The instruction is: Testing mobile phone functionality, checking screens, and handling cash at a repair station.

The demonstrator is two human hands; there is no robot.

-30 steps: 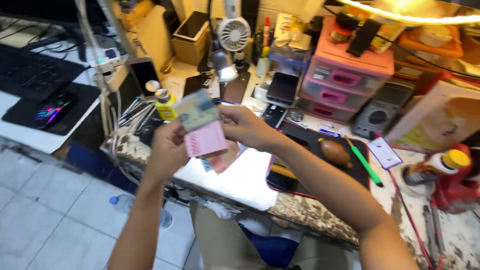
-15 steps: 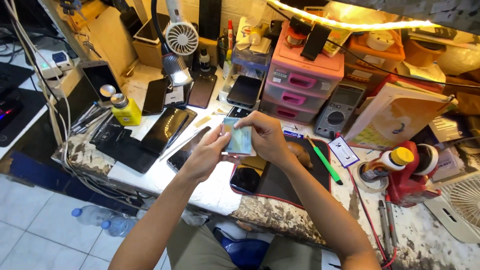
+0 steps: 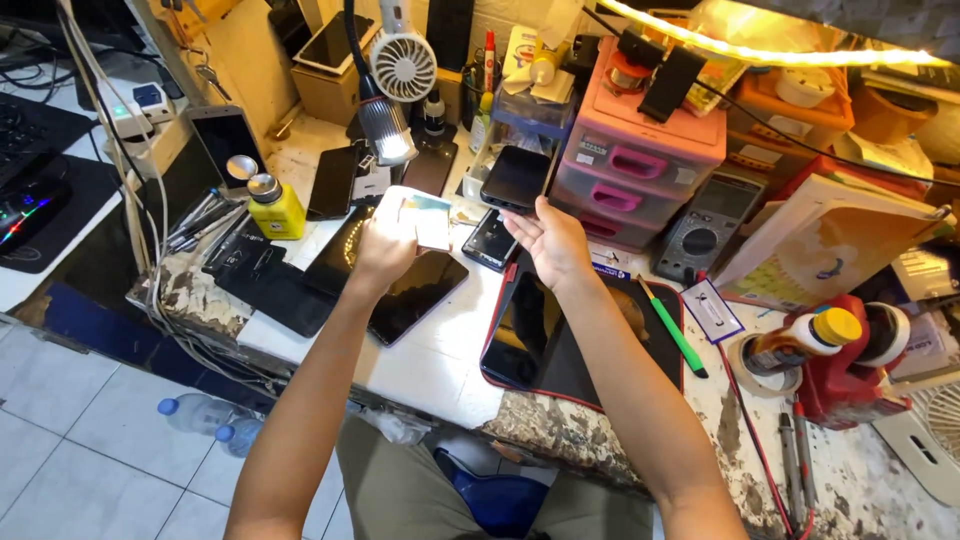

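Left hand [image 3: 385, 245] fingers gripping small pale rectangular packet [image 3: 430, 220] under lamp [image 3: 385, 130], right hand [image 3: 552, 240] fingers spread open, empty, above dark phone [image 3: 522, 330] on table [image 3: 440, 350], pink drawer unit [image 3: 635, 165] behind

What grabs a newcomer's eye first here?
The left hand holds a small pale card under the glaring gooseneck lamp at the bench's centre, with the open right hand beside it. Behind sits a pink plastic drawer unit; a yellow pump bottle stands left.
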